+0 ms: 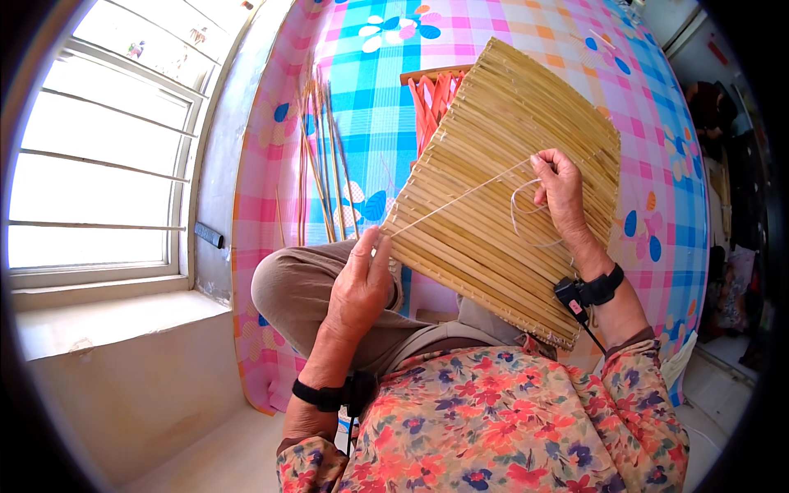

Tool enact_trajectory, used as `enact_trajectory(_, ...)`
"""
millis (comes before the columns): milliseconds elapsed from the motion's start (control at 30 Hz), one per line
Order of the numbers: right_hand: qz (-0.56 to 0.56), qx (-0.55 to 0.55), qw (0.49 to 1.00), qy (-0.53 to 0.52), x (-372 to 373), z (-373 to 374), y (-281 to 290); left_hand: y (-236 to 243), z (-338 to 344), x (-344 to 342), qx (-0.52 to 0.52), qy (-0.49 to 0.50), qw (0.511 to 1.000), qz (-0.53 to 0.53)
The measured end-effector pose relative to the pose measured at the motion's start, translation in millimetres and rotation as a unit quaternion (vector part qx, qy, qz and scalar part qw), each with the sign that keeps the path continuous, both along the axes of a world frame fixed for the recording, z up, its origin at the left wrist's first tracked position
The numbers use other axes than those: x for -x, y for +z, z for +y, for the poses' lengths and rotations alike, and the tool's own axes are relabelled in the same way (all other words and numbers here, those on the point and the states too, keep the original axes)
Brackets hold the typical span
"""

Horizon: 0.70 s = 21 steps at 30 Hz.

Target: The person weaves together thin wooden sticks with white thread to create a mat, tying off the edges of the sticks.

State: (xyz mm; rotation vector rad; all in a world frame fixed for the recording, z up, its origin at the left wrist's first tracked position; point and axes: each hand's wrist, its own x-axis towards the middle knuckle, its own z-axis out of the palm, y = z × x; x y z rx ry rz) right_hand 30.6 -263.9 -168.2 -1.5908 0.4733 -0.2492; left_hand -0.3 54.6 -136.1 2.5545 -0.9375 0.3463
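A mat of pale yellow-green reed strips, laid side by side with stitched edges, lies tilted across my lap. My left hand grips its near left corner, thumb and fingers closed at the rim. Over the middle of the mat, my right hand pinches a thin whitish strand. That strand runs taut down to the mat's edge beside my left fingertips. Its slack end curls in a loop below my right hand.
Several long thin brown stalks lie on the checked, flowered bed cover to the left. Behind the mat, a wooden frame with red straps partly shows. A barred window and a ledge border the left side. My bent knee sits under the left arm.
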Motion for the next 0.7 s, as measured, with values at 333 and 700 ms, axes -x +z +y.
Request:
enact_trajectory(333, -0.041, -0.086, 0.995, -0.040, -6.9, -13.5, -5.9, -14.1, 2.0, 0.8, 0.023, -0.009, 0.999, -0.026)
enact_trajectory(700, -0.082, -0.186, 0.973, -0.112, -9.8, -19.0, -14.9, -17.7, 3.2, 3.3, 0.024, -0.018, 0.999, -0.016)
